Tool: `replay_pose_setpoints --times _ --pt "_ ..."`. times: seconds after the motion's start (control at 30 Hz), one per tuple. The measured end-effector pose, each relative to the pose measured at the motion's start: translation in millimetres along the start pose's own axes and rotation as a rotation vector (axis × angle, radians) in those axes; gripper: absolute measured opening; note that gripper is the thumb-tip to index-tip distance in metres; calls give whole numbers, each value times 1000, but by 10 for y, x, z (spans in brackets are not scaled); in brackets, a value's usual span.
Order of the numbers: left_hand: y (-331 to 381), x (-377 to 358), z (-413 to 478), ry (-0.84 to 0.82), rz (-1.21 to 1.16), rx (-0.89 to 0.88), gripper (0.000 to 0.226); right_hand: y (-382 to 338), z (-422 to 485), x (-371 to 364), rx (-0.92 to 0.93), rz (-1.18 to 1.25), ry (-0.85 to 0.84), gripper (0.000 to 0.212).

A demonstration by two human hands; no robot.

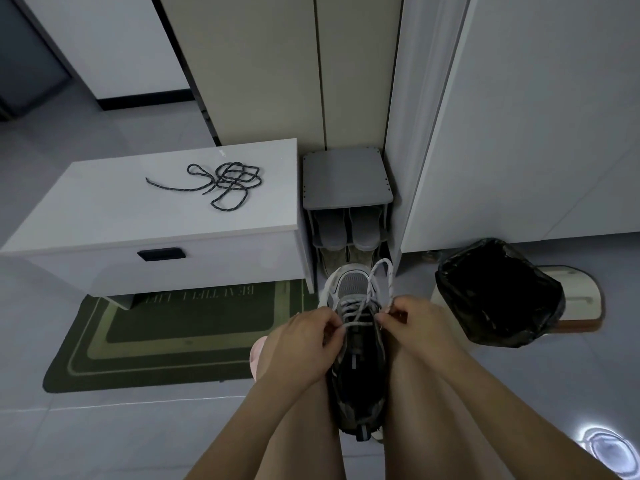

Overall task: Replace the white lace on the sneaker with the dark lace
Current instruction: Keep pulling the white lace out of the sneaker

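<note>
The sneaker (356, 358) lies between the fingers (334, 323) of the left hand (304, 344) and those of the right hand (415, 327), toe away from them. The threaded lace (356, 308) runs from fingers to fingers, pinched at both. The shoe rack (346, 181) stands directly beyond the fingers. The loose lace (228, 183) lies on the cabinet (104, 209), well beyond and left. The mat (173, 341) lies left, partly under the cabinet. The bin (498, 292) stands right.
</note>
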State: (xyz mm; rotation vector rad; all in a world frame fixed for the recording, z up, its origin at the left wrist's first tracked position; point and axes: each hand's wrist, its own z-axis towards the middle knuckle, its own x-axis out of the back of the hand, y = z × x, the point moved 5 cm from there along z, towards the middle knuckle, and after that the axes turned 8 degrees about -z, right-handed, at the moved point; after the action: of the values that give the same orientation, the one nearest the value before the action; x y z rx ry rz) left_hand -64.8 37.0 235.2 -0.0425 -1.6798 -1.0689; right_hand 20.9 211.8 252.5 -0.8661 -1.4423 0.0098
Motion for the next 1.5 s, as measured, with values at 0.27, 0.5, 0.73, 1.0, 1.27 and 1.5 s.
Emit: replay_pose_setpoints --times 0.27,0.5,0.73,1.0,1.27,1.5 --pt "-42 2 -16 23 -11 -7 23 250 325 648 -49 238 205 19" --pt "-5 -13 -33 11 19 -5 24 131 43 8 -6 14 -165 23" --pt "-11 -16 -12 15 32 3 25 41 129 -41 49 70 -86 25" --pt "-51 -15 -1 33 4 42 19 381 359 1023 -75 252 122 28" --pt "42 -41 62 24 2 106 15 277 237 484 55 -311 67 30" --pt "122 37 59 1 27 112 13 -243 273 96 428 -336 25 26"
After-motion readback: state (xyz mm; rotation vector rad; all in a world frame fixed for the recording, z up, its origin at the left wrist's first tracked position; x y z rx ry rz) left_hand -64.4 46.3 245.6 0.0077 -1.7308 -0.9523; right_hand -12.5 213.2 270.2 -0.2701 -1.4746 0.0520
